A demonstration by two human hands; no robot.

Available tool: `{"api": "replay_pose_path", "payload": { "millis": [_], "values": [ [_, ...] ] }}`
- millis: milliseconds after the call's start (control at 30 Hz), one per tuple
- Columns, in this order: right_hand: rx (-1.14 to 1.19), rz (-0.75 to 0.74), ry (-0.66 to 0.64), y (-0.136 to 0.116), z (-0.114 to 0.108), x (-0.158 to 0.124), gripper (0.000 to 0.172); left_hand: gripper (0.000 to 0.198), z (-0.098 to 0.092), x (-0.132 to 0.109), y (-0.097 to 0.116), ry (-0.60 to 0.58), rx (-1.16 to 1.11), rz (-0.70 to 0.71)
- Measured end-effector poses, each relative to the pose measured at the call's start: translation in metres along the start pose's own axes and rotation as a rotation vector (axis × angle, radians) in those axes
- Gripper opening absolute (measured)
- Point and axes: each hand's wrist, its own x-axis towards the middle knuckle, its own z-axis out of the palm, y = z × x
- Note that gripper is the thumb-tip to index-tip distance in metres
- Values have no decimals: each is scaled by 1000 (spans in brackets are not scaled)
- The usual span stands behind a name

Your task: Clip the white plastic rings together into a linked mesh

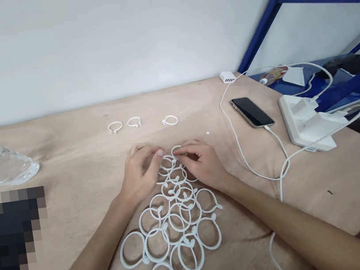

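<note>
White plastic rings (pixel 135 263), several of them with a small tab or clasp, overlap in a long cluster on the wooden table. At the cluster's far end, my left hand (pixel 143 169) is closed, thumb and forefinger pinched at the edge of a white ring (pixel 168 156). Facing it, my right hand (pixel 203 161) pinches another white ring (pixel 175 147) between thumb and fingers. Fingers partly cover both rings, so whether they are linked I cannot tell. Beyond my hands lie three separate rings: one ring (pixel 114 122) on the left, a second (pixel 134 118), and a third (pixel 170 116).
A phone (pixel 252 112) on a white cable (pixel 233 129) lies to the right, beside a power strip (pixel 287 122) with plugs. A charger block (pixel 227 77) sits by the wall. At left lies a clear plastic bottle (pixel 6 166). A blue metal frame (pixel 270 15) stands at right.
</note>
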Motion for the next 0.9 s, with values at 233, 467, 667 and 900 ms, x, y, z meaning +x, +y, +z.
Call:
{"api": "replay_pose_path", "payload": {
  "millis": [233,467,667,900],
  "values": [
    [34,-26,19,-5,0,-1,14,28,14,38,-19,15,194,-24],
    [11,-25,16,-5,0,-1,12,30,47,92,-32,-103,299,70],
    [-4,1,44,-3,-1,-1,11,15,30,73,-25,-133,305,117],
    [-79,-209,-32,-7,2,-8,28,13,-17,-1,3,-22,291,241]
  ]
}}
